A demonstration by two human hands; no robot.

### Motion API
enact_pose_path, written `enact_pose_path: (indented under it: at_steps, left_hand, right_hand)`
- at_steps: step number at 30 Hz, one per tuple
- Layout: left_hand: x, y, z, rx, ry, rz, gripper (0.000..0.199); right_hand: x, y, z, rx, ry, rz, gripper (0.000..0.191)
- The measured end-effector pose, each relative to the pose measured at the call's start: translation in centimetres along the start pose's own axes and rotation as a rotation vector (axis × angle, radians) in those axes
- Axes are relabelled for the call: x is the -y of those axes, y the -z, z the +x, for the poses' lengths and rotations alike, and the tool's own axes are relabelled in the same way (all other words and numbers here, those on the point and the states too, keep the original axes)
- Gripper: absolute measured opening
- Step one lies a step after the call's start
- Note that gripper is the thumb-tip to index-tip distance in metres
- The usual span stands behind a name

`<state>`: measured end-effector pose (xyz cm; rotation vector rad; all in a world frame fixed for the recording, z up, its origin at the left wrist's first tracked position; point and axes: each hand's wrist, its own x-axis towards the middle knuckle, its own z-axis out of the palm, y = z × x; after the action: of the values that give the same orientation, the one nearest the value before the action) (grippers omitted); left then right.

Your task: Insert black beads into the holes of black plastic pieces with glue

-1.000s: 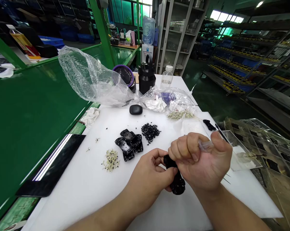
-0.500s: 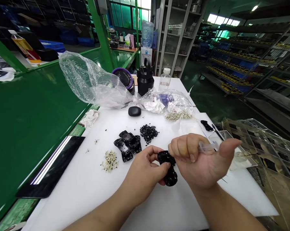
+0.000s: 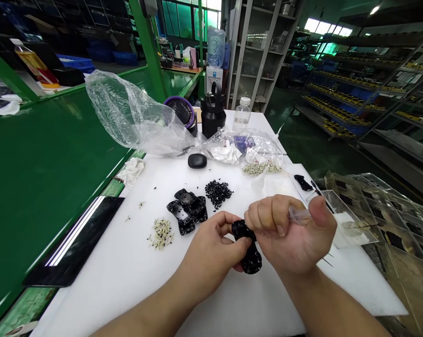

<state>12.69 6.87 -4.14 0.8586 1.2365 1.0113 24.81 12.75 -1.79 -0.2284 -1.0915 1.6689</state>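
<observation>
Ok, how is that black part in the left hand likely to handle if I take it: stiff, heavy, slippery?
The black part is probably stiff: its lower end juts beyond the left hand without visible sagging. It is likely light, being small enough to pinch between thumb and fingers. Its glossy surface may make it slippery.

held part [image 3: 251, 262] — black | tabletop [image 3: 127, 267] — white | bench [image 3: 53, 150]: green | sliver pile [image 3: 161, 235]: cream, black

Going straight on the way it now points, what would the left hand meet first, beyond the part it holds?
Past the black part, the left hand would probably meet the right hand first; this single view leaves the depth between them unclear.
</observation>
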Motion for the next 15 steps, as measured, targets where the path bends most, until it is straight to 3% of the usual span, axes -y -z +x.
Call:
enact_pose_path:
  at_steps: [15]
  left_hand:
    - [-0.9,-0.31,-0.14,-0.023,0.028,0.049,0.017]
  right_hand:
    - [0.12,0.01,0.22,0.009,-0.011,-0.061,0.063]
